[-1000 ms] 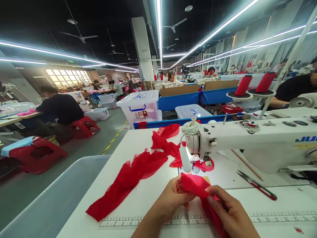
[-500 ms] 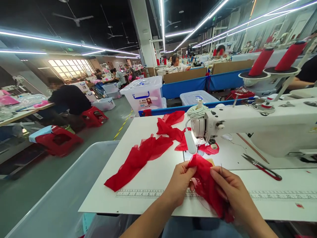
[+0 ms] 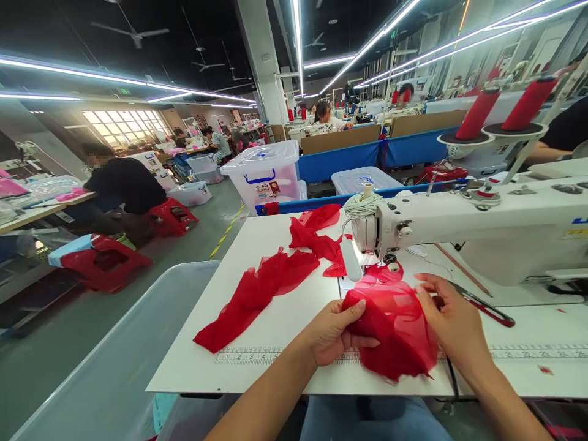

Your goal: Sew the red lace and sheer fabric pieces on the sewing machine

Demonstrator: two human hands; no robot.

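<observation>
A piece of sheer red fabric (image 3: 390,331) is spread between my two hands, just in front of the sewing machine's needle area. My left hand (image 3: 337,331) pinches its left edge, thumb on top and fingers underneath. At the upper right edge, my right hand (image 3: 448,312) grips the cloth between thumb and fingers. The white sewing machine (image 3: 441,220) stands behind, its small lamp (image 3: 351,260) lit beside the needle. More red fabric (image 3: 257,300) lies crumpled on the white table (image 3: 184,373) to the left, with another red piece (image 3: 316,236) beyond it.
Thread snips (image 3: 487,306) and a brown stick (image 3: 462,269) lie right of my right hand. A printed ruler (image 3: 248,355) runs along the front edge. A large translucent bin (image 3: 124,361) stands at left. Red thread cones (image 3: 478,114) rise behind the machine. Other people sit at tables further off.
The bunched red fabric has been opened out flat between my hands. My right hand has moved up and outward to its upper right edge, while my left hand has shifted slightly.
</observation>
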